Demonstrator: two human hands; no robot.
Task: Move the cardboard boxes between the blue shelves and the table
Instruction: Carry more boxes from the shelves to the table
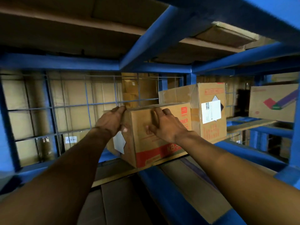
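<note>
A cardboard box with red print [146, 143] sits on the blue shelf [162, 184], one corner turned toward me. My left hand [112, 120] grips its upper left edge, fingers hooked over the top corner and thumb on the left face. My right hand [164, 124] lies on the front face near the top edge, fingers reaching up to the rim. A taller cardboard box with a white label [209, 111] stands right behind it on the same shelf level. No table is in view.
A blue wire mesh [73, 108] closes the back of the bay, with stacked cartons behind it. A box with a coloured logo [274, 103] sits on the shelf to the right. Blue beams and cardboard-lined boards run overhead [146, 38]. Flat cardboard covers the shelf floor below.
</note>
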